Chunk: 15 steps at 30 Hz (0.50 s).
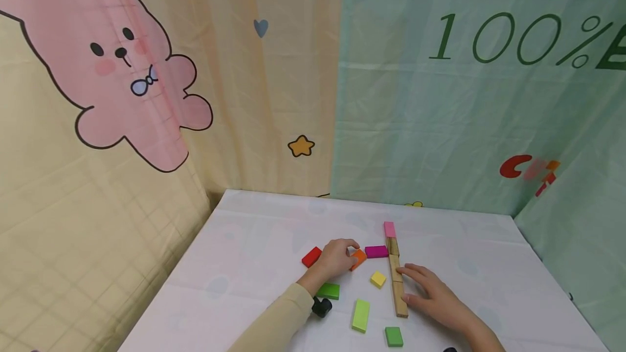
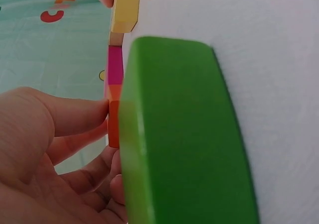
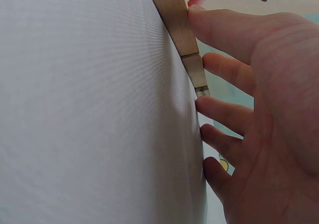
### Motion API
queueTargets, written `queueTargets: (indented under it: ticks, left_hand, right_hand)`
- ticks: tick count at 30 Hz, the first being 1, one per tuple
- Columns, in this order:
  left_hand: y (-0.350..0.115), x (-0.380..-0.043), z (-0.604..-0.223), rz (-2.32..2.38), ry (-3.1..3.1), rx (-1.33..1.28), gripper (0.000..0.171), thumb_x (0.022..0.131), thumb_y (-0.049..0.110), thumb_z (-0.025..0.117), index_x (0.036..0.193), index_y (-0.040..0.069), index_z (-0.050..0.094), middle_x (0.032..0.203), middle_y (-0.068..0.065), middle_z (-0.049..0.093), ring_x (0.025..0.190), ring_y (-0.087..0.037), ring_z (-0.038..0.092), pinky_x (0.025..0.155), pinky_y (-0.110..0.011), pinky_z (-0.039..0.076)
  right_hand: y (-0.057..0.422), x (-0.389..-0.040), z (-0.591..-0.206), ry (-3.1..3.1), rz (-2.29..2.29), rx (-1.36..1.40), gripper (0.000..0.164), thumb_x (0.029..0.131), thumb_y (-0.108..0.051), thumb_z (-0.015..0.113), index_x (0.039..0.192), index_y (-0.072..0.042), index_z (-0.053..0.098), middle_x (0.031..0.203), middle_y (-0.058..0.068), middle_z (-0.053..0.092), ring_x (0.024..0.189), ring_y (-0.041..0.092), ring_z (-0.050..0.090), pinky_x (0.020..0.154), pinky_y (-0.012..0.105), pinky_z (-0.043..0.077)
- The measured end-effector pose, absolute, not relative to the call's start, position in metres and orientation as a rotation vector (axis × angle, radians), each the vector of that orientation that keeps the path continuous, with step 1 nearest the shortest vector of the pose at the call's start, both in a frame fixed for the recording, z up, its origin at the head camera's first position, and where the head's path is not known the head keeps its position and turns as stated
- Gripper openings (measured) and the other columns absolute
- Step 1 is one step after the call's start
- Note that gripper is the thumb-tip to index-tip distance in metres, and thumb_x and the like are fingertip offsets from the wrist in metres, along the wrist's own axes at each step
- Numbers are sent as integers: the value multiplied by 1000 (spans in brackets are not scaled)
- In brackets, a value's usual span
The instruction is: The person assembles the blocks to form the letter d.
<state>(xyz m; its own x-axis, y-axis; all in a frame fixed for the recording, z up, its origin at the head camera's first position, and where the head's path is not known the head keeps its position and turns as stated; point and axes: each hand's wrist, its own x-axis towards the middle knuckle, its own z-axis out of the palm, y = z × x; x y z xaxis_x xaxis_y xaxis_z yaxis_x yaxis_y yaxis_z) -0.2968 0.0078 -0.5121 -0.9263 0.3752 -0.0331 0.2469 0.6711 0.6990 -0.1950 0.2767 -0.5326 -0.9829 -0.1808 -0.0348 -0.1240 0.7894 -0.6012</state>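
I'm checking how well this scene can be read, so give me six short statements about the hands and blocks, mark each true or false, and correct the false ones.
1. The left hand holds the orange block. True.
2. The right hand is on the right side of the wooden row. True.
3. A blue block stands at the far end of the wooden row. False: the pink block is there.
4. Nothing lies between the orange block and the wooden row. False: the magenta block does.
5. The yellow block lies to the left of the wooden row. True.
6. The right hand grips a green block. False: its fingers touch the wooden row.
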Motion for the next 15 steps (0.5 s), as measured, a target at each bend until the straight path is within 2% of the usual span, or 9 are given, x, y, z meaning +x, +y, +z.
queueTargets:
  ticks: [15]
  left_hand:
    - [7,-298,-514,1100,2710,500,26,94,22,73,120,20,72,80,5,57,72,-14,52,61,-27,46]
  right_hand:
    - [276,-195,-532,2888,-963,-250,65,86,-57,72,144,-33,54,153,9,41,141,41,35,102,68,35]
